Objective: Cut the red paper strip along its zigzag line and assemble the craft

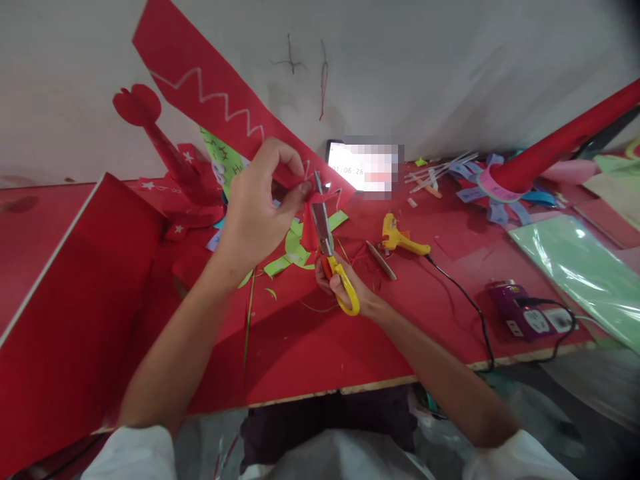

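Note:
My left hand (pixel 263 200) pinches the lower edge of a long red paper strip (pixel 215 73), holding it up and slanted above the table. A pale zigzag line is drawn along the strip. My right hand (pixel 345 280) grips a pair of scissors (pixel 325 233) with yellow handles, blades pointing up. The blades meet the paper at the zigzag, just right of my left fingertips. A red flap of paper hangs beside the blades. Behind my hands lie bright green paper pieces (pixel 295 250) on the red tabletop.
A yellow glue gun (pixel 400 239) with a black cord lies right of my hands, near a pencil-like stick (pixel 381 260). A purple power socket block (pixel 525 313) and green plastic-wrapped sheets (pixel 580 267) are further right. A phone (pixel 357 167) leans on the wall. A red board (pixel 85 300) stands left.

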`<state>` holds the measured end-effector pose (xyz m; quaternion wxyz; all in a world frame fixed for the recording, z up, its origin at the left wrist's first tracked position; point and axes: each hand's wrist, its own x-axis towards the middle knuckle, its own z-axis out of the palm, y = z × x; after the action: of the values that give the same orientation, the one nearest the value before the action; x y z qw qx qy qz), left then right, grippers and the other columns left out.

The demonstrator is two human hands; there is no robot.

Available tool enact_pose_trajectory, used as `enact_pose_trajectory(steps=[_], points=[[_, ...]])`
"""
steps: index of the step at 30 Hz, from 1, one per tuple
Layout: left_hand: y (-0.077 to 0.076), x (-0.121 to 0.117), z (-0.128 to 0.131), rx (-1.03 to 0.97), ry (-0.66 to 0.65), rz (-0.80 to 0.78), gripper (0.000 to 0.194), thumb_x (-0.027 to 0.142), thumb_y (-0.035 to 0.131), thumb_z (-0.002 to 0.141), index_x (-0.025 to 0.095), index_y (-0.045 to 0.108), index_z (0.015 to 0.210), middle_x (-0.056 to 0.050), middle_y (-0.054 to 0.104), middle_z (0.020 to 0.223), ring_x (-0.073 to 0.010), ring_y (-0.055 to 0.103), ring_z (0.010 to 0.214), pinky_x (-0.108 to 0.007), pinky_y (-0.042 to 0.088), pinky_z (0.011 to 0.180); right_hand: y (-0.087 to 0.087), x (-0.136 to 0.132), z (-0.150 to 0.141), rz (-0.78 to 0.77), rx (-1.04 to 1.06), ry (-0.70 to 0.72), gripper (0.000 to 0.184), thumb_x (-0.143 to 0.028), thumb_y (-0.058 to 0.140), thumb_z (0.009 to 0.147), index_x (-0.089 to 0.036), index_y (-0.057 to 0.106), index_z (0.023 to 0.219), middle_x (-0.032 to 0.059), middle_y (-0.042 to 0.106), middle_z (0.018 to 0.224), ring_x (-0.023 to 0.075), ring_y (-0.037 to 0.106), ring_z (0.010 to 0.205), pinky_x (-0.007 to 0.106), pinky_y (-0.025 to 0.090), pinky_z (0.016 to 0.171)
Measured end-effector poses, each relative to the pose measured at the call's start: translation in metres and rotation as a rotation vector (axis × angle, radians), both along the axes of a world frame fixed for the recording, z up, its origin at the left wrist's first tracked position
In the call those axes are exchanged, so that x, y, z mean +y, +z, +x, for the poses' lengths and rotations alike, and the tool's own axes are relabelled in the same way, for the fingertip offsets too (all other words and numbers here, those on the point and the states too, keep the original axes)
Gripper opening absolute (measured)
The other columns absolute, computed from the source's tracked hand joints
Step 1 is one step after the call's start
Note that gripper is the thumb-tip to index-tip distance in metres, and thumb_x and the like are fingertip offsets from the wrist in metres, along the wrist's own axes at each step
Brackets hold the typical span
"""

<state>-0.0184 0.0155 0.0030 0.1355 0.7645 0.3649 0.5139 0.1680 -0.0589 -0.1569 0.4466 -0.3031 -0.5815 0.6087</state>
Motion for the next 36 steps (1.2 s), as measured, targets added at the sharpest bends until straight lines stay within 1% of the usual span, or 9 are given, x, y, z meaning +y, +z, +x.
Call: enact_pose_trajectory(steps=[5,7,10,14,19,24,29,34,36], points=[[0.008,-0.009,-0.002,0.144,0.071,-0.022,0.015,0.03,0.074,0.096,0.026,0.06,0.1,0.001,0.068,0.093,-0.0151,0.061,0.075,-0.032,0.054,0.069,0.004,-0.001,-0.001,-0.034,0.007,0.009,0.069,-0.092,0.063,0.085,-0.025,0.053,0.103,-0.003,0.046,0.081,0.0122,0.041,0.067,0.025,0.043,0.057],[0.009,-0.013,-0.002,0.208,0.083,-0.043,0.01,0.027,0.069,0.1,0.026,0.059,0.103,0.002,0.069,0.094,-0.0153,0.064,0.081,-0.032,0.055,0.073,0.002,0.0,-0.002,-0.016,-0.005,0.013,0.071,-0.093,0.062,0.084,-0.025,0.053,0.102,-0.0032,0.046,0.08,0.0113,0.039,0.065,0.025,0.041,0.056],[0.011,-0.015,-0.002,0.224,0.088,-0.011,0.015,0.02,0.071,0.097,0.025,0.058,0.103,0.004,0.07,0.094,-0.0131,0.064,0.077,-0.029,0.052,0.07,-0.002,0.001,-0.004,0.017,-0.018,-0.003,0.072,-0.094,0.059,0.085,-0.025,0.05,0.102,-0.0039,0.045,0.079,0.0104,0.036,0.064,0.025,0.037,0.053],[0.013,-0.014,-0.003,0.235,0.116,0.004,0.013,0.02,0.07,0.099,0.025,0.058,0.102,0.002,0.07,0.094,-0.0159,0.067,0.083,-0.031,0.053,0.075,-0.005,0.003,-0.004,0.048,-0.017,-0.049,0.073,-0.095,0.056,0.086,-0.024,0.05,0.101,-0.004,0.044,0.08,0.0105,0.038,0.065,0.025,0.034,0.054],[0.016,-0.016,-0.005,0.271,0.129,-0.022,0.012,0.027,0.071,0.1,0.026,0.059,0.101,-0.001,0.072,0.098,-0.0186,0.067,0.08,-0.034,0.054,0.074,-0.001,0.002,-0.001,0.083,-0.006,-0.046,0.067,-0.09,0.056,0.092,-0.024,0.051,0.1,-0.0041,0.045,0.08,0.0102,0.037,0.064,0.026,0.033,0.054],[0.016,-0.018,-0.005,0.322,0.12,-0.044,0.013,0.019,0.065,0.099,0.027,0.057,0.105,-0.001,0.071,0.099,-0.0189,0.069,0.082,-0.034,0.053,0.077,0.003,0.001,-0.003,0.05,0.007,-0.028,0.071,-0.093,0.06,0.086,-0.023,0.051,0.1,-0.0046,0.045,0.082,0.009,0.036,0.062,0.025,0.032,0.053],[0.016,-0.017,-0.006,0.352,0.063,0.017,0.03,0.003,0.057,0.088,0.027,0.052,0.106,0.0,0.066,0.1,-0.0183,0.062,0.077,-0.034,0.053,0.076,0.006,0.001,-0.003,0.04,0.017,-0.023,0.071,-0.093,0.061,0.086,-0.023,0.051,0.099,-0.0057,0.043,0.08,0.0088,0.034,0.061,0.026,0.031,0.053],[0.015,-0.018,-0.005,0.318,0.088,0.059,0.04,-0.005,0.065,0.085,0.026,0.051,0.104,0.003,0.06,0.091,-0.0129,0.05,0.063,-0.03,0.045,0.066,0.009,0.002,-0.001,0.063,-0.057,-0.013,0.071,-0.093,0.058,0.088,-0.023,0.05,0.1,-0.0062,0.042,0.076,0.0102,0.034,0.062,0.027,0.029,0.053],[0.015,-0.019,-0.004,0.315,0.092,0.05,0.037,-0.003,0.067,0.087,0.026,0.051,0.105,0.003,0.06,0.091,-0.0118,0.049,0.061,-0.03,0.044,0.065,0.009,0.002,-0.001,0.064,-0.089,-0.007,0.072,-0.095,0.054,0.088,-0.024,0.049,0.1,-0.0063,0.041,0.076,0.0108,0.034,0.063,0.027,0.029,0.054]])
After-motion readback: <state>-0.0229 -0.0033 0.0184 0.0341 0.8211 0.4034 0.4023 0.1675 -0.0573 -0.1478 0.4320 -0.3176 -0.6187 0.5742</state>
